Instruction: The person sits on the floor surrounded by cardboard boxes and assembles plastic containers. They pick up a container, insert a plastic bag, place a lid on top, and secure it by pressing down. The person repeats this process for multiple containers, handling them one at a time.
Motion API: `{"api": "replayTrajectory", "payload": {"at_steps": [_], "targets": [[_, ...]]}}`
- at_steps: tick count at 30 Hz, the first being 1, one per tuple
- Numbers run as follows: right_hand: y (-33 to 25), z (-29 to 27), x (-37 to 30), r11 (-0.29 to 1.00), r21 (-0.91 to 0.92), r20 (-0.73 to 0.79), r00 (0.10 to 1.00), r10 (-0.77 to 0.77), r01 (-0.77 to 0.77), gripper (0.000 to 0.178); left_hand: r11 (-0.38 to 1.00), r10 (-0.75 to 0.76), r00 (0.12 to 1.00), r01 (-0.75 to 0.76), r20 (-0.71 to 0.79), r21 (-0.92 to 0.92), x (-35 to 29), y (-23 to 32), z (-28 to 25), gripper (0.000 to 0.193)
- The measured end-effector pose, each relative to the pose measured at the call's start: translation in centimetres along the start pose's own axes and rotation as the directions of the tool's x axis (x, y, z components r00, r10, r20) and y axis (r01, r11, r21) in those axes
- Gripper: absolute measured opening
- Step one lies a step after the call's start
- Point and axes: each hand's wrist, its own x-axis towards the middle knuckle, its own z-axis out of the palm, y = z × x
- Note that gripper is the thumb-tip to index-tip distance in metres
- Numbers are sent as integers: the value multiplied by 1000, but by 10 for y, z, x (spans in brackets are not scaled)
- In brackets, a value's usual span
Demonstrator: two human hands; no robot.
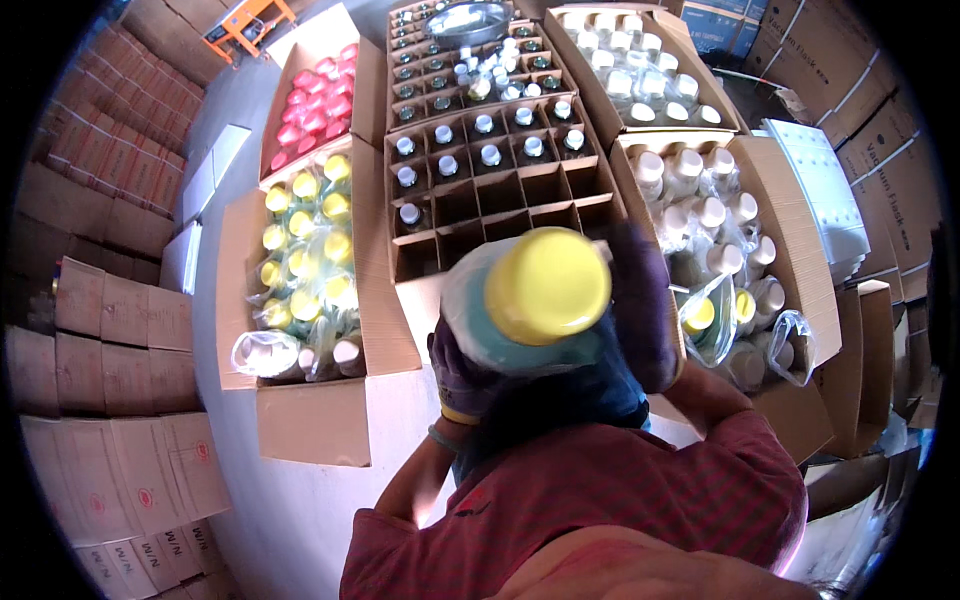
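Observation:
A teal flask with a yellow lid [547,285], wrapped in a clear plastic bag, is held close under the camera. My left hand [458,378], in a purple glove, grips its lower left side. My right hand [645,310], also gloved in purple, wraps around its right side. The flask hangs above the near edge of a brown carton with cardboard dividers [500,195]. The carton's far cells hold white-capped flasks and its near cells are bare. The flask's body is mostly hidden by the lid and my hands.
An open carton of yellow-lidded flasks [305,250] stands at the left, one of red-lidded flasks [315,100] behind it. Cartons of white flasks in bags [710,215] stand at the right. A metal bowl [470,20] sits at the back. Stacked cartons [110,330] line the left.

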Motion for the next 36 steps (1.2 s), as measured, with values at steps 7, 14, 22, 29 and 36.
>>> {"api": "replayTrajectory", "payload": {"at_steps": [7,14,22,29,36], "targets": [[-49,0,31,389,-691,493,791,-363,609,60,919,-328,912,369,246,-141,-16,-80,-12,62],[4,-42,-61,283,-533,658,600,-455,798,30,-106,-307,819,478,485,-872,84,-79,-29,41],[23,-39,-73,575,-413,843,536,-52,706,36,686,135,817,332,561,-648,181,-133,39,39],[76,-44,82,799,-11,523,677,517,-602,53,-378,259,732,677,630,-631,189,-9,-20,40],[78,-5,5,341,-902,422,702,573,264,36,289,-87,943,333,322,-898,130,20,-79,52]]}}
